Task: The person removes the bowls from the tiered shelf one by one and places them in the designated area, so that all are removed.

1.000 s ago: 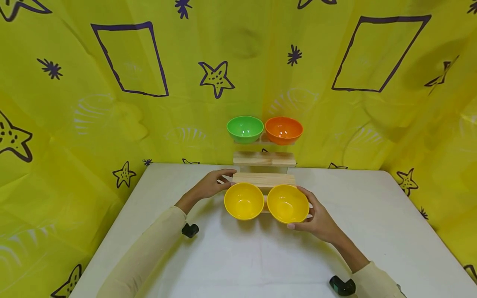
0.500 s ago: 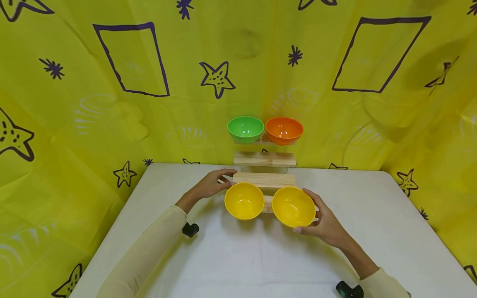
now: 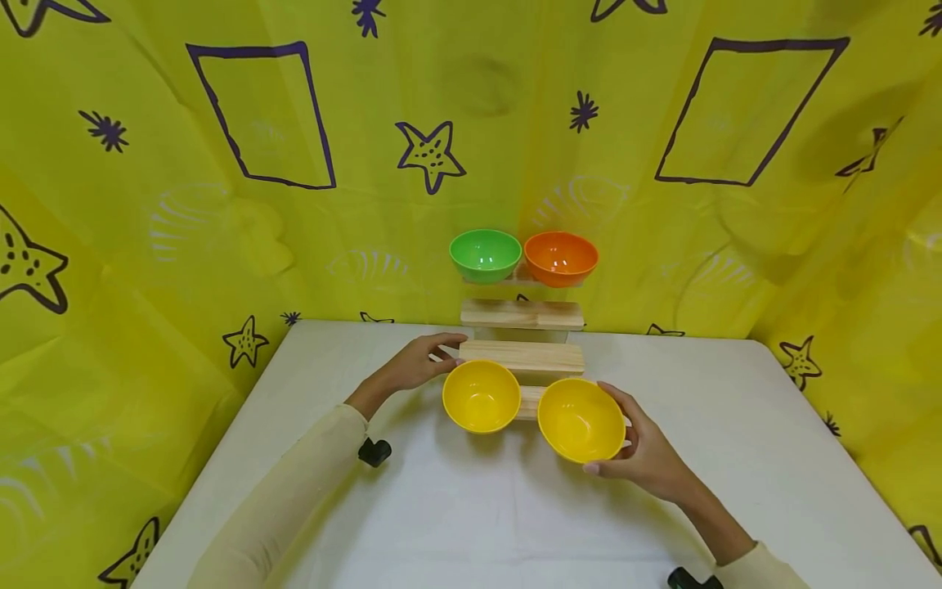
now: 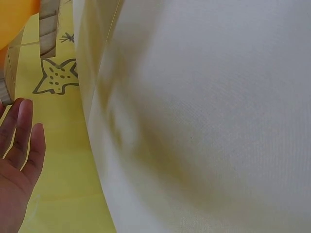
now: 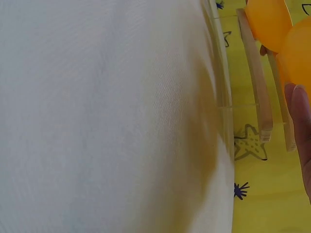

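Observation:
In the head view my right hand (image 3: 643, 458) grips a yellow bowl (image 3: 581, 419) by its right side, thumb at the near rim and fingers behind. This bowl is tilted towards me and overlaps the lowest slat's right end. A second yellow bowl (image 3: 482, 397) sits on the left of that lowest slat. My left hand (image 3: 415, 362) holds the left end of a wooden slat (image 3: 521, 357) of the stepped stand, index finger above and thumb below. In the left wrist view, fingertips (image 4: 25, 104) lie right at the wood's end. The right wrist view shows the held bowl (image 5: 297, 58) beside my thumb.
A green bowl (image 3: 485, 256) and an orange bowl (image 3: 561, 258) stand side by side on the stand's top step. Below them is a bare wooden slat (image 3: 522, 314). A white table (image 3: 441, 523) carries the stand, and a yellow patterned curtain (image 3: 515, 155) hangs behind and at both sides.
My right hand has drawn the right yellow bowl away from the left one, to the right and towards me, uncovering more of the lowest slat. The left hand keeps its place.

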`<control>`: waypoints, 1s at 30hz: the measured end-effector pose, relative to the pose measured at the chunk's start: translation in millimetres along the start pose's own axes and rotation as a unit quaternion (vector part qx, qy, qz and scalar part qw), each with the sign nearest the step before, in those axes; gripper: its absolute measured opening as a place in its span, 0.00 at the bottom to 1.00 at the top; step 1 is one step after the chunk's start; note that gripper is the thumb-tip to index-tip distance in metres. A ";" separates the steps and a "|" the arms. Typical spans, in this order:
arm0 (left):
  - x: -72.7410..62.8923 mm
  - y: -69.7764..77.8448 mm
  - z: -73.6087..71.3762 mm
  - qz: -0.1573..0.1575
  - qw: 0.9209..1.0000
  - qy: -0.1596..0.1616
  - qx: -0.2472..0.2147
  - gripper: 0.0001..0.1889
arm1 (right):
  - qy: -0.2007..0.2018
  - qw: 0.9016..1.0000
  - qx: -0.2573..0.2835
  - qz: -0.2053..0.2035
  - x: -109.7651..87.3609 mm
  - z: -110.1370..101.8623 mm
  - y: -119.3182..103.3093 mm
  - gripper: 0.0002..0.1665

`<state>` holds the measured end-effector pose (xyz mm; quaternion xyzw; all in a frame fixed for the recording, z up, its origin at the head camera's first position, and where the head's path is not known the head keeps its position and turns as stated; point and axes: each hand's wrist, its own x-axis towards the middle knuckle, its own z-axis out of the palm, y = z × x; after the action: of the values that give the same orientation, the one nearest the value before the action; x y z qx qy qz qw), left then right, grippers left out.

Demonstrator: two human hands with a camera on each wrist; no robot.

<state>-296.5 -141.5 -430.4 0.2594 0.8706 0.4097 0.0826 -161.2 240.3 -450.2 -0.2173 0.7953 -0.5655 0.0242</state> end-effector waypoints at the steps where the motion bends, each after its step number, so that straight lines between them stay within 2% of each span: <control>1: -0.6 0.6 -0.4 -0.001 1.000 0.000 0.000 0.25 | -0.002 1.000 0.003 0.001 -0.4 0.4 -0.1 0.61; 7: -1.6 1.4 -0.9 -0.003 1.000 -0.002 -0.004 0.25 | -0.015 1.000 0.016 0.002 -3.4 0.0 -0.6 0.62; 14: 0.0 -0.7 -0.1 -0.004 1.000 -0.003 -0.001 0.26 | -0.047 0.999 0.005 0.005 -10.5 -2.2 -3.3 0.62; 23: -0.3 -0.8 -1.4 0.000 1.000 -0.005 -0.002 0.26 | -0.081 0.996 0.004 0.025 -17.8 4.4 -6.8 0.60; 30: -1.7 2.4 -1.9 -0.005 1.000 -0.006 -0.002 0.26 | -0.109 0.994 0.021 0.001 -18.5 10.4 -7.5 0.62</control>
<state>-294.8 -142.4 -427.4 0.2569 0.8706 0.4096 0.0907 -139.2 236.0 -450.9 -0.2763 0.7761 -0.5549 0.1156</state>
